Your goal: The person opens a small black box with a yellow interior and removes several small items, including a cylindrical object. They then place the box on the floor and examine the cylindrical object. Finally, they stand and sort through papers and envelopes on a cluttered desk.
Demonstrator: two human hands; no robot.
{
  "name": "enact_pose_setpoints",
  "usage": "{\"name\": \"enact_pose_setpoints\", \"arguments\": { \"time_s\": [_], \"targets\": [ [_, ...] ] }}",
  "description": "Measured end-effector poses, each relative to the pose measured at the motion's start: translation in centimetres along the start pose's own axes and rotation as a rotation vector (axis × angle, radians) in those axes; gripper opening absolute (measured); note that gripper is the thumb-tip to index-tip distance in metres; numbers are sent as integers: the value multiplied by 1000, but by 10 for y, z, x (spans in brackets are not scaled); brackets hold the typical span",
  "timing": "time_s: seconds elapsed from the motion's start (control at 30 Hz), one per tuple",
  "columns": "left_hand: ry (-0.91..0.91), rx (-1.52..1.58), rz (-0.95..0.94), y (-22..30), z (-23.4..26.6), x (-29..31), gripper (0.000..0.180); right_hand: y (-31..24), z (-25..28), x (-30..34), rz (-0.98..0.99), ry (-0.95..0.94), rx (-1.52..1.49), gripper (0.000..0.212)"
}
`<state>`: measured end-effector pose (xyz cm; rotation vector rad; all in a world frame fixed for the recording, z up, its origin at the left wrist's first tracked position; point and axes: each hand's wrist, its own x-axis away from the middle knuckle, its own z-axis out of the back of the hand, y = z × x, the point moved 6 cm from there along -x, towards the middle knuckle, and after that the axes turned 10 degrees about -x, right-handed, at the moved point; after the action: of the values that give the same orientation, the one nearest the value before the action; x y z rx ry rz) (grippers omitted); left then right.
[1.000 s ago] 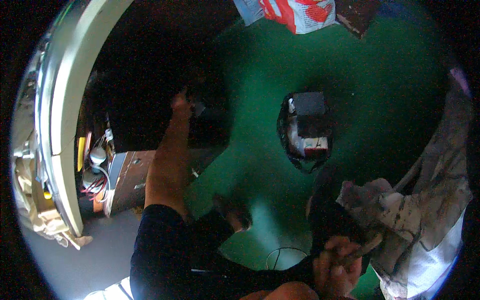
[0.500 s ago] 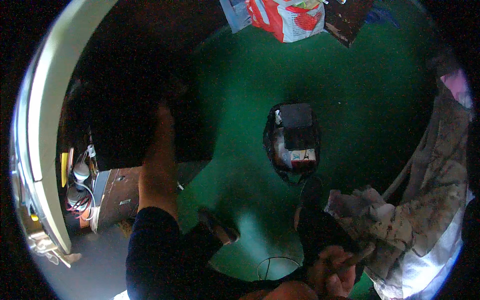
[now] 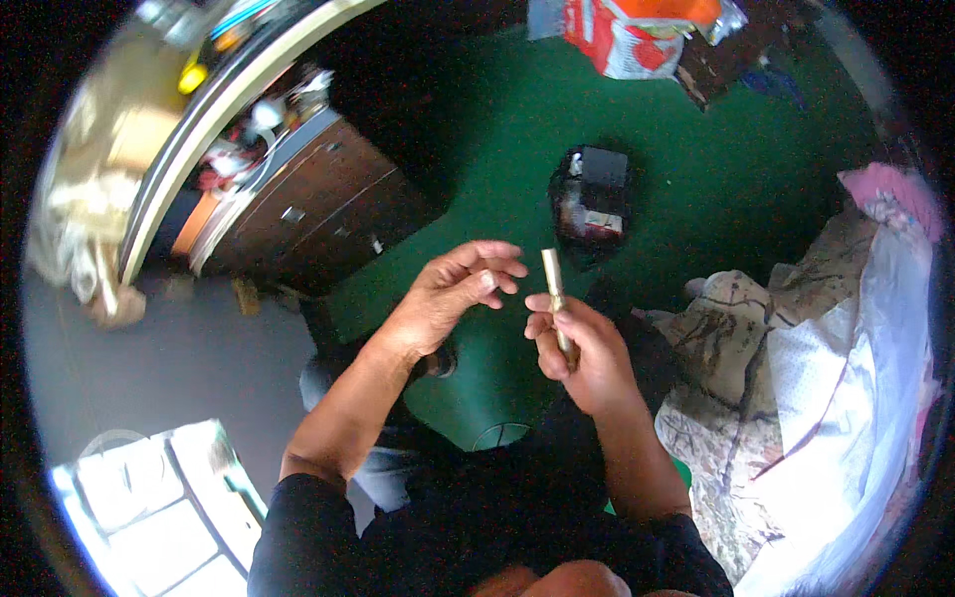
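Observation:
Between the thumb and fingers of my right hand [image 3: 587, 353] is a slim gold-coloured tube [image 3: 552, 269]. It stands almost upright in the view, its pale far end poking out past the fingertips; its exact kind does not show. Just to the left, my left hand [image 3: 453, 289] is raised with its fingers half bent and apart, and nothing shows in it. A small gap separates its fingertips from the tube.
Beyond my hands, a black bag [image 3: 594, 199] with boxes in it lies on the green floor [image 3: 477, 139]. A brown drawer cabinet [image 3: 318, 209] stands left. Patterned cloth [image 3: 716, 338] is heaped at right. A red and white bag [image 3: 637, 45] sits at the far edge.
My left hand has come back from the dark area at far left to the middle. My right hand has risen from low right to meet it, holding the tube. The view has shifted.

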<state>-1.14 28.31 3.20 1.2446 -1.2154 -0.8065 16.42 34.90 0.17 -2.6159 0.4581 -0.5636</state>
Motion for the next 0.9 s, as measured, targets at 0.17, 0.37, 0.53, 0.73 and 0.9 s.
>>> {"name": "enact_pose_setpoints", "arguments": {
  "time_s": [0.17,0.37,0.53,0.73,0.9],
  "targets": [
    [87,112,-151,-1,14,59,46,38,-53,6,-208,-164,-35,39],
    [197,237,-236,-3,29,109,30,77,-89,21,-334,-238,5,43],
    [315,313,-331,-2,49,138,27,100,-98,33,-306,-159,117,49],
    [410,315,-319,-17,68,159,23,128,-79,46,-256,-153,292,42],
    [419,369,-265,-34,71,165,23,143,-75,49,-242,-145,329,36]
  ]
}}
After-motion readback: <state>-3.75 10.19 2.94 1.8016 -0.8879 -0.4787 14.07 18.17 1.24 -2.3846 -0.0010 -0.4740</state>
